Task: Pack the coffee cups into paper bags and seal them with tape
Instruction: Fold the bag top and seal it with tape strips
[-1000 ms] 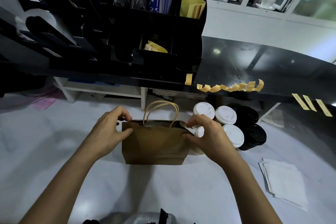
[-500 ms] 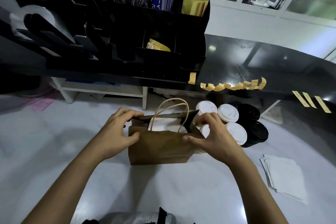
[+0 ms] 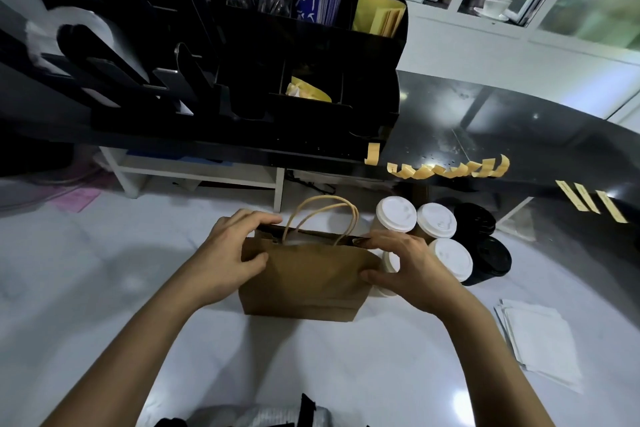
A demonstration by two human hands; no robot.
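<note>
Gripping the brown paper bag point(image 3: 301, 279) at both ends of its mouth, the left hand point(image 3: 227, 255) curls its fingers over the top edge with the thumb on the near face, and the right hand point(image 3: 403, 265) pinches the opposite end likewise (mouth nearly closed, handles upright). White-lidded coffee cups point(image 3: 434, 220) stand at about two o'clock, just beside the right hand; black-lidded cups point(image 3: 485, 243) beyond them.

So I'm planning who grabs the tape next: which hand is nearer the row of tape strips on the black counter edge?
Right. The right hand grips the paper bag end below the tape strips; the left hand holds the far end.
</note>
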